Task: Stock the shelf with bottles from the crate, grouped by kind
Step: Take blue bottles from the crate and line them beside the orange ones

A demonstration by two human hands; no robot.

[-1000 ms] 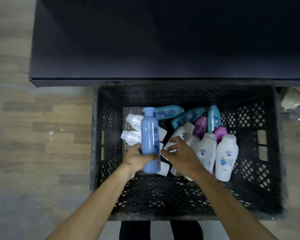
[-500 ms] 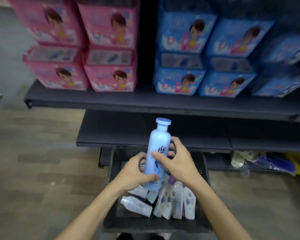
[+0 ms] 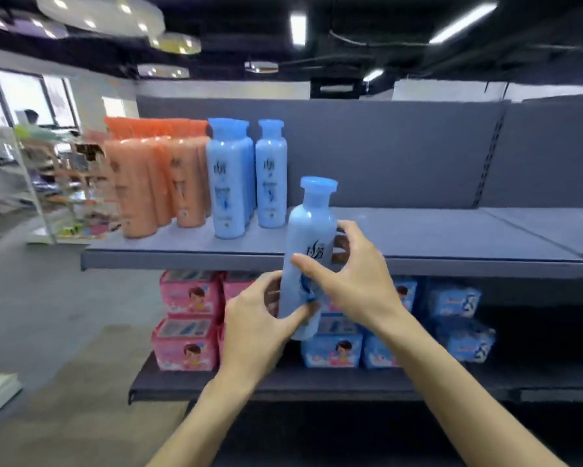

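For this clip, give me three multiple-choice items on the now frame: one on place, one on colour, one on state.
1. Where do the blue bottles already stocked stand on the grey metal shelf?
A. Right of the orange tubes
B. Left of the orange tubes
C. On the floor

2. What colour is the cap of the held bottle?
A. White
B. Blue
C. Orange

3. How is the held bottle carried?
A. Left hand alone
B. Right hand alone
C. Both hands, upright

Answers:
1 A: the standing blue bottles sit right of the orange tubes on the grey metal shelf.
2 B: the held light-blue plastic bottle has a blue cap.
3 C: the left hand grips its base, the right hand its middle.
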